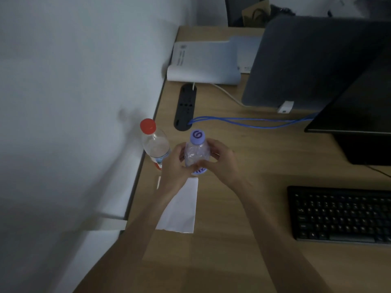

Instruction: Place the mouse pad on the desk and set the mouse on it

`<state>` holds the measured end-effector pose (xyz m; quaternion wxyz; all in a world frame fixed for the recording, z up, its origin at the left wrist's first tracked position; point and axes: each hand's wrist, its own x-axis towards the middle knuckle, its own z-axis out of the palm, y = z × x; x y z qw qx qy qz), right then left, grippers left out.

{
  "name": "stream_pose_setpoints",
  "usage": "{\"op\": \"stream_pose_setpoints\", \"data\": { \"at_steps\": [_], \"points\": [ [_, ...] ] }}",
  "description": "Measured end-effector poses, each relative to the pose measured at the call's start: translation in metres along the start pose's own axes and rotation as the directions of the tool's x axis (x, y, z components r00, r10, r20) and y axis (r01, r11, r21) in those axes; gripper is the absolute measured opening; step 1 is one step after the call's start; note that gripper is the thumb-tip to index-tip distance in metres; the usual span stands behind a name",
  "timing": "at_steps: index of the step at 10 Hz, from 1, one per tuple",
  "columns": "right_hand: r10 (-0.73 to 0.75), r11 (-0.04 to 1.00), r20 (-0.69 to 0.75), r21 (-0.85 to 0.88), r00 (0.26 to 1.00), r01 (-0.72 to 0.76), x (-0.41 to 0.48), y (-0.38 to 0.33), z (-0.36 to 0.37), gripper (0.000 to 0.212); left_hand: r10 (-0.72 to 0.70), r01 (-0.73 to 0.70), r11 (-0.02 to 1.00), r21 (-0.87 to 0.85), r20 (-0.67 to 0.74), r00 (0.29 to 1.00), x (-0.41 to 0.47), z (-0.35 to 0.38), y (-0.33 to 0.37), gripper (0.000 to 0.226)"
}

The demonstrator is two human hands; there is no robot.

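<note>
Both hands wrap a clear plastic bottle with a purple cap (197, 149), held upright just above the wooden desk (243, 161) near its left edge. My left hand (174, 166) grips its left side and my right hand (222, 160) its right side. No mouse pad or mouse shows in this view.
A red-capped bottle (154, 142) stands at the desk's left edge, close beside my left hand. A white paper (179, 206) lies under my left forearm. A black keyboard (340, 214), monitor (359, 102), power strip (186, 106), blue cable (254, 121) and white box (203, 62) lie around.
</note>
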<state>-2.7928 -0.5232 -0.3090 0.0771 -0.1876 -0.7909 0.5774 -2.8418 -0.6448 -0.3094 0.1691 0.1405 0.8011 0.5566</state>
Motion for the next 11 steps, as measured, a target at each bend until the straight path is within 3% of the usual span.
{"op": "stream_pose_setpoints", "data": {
  "at_steps": [4,6,8,10,11],
  "points": [
    [0.075,0.997,0.019,0.017,0.997,-0.075,0.018,0.029,0.018,0.059,-0.084,0.084,0.996,0.007,0.006,0.996,0.020,0.010,-0.040,0.058],
    [0.082,0.996,0.010,-0.018,0.997,-0.082,0.017,0.040,0.019,0.059,-0.087,0.086,0.996,0.033,0.013,0.996,0.017,0.014,-0.046,0.082],
    [0.083,0.996,0.009,-0.039,0.996,-0.083,0.016,0.044,0.018,0.057,-0.067,0.066,0.994,0.088,0.006,0.998,0.019,0.017,-0.049,0.066],
    [0.064,0.990,0.059,-0.132,0.996,-0.056,0.007,0.037,0.007,0.064,-0.005,0.002,0.998,0.066,0.039,0.999,0.011,0.015,-0.037,0.065],
    [0.036,0.998,-0.023,-0.052,0.999,-0.038,-0.007,0.025,-0.008,0.058,-0.071,0.071,0.997,0.022,0.008,0.997,-0.003,0.005,-0.027,0.066]
  ]
}}
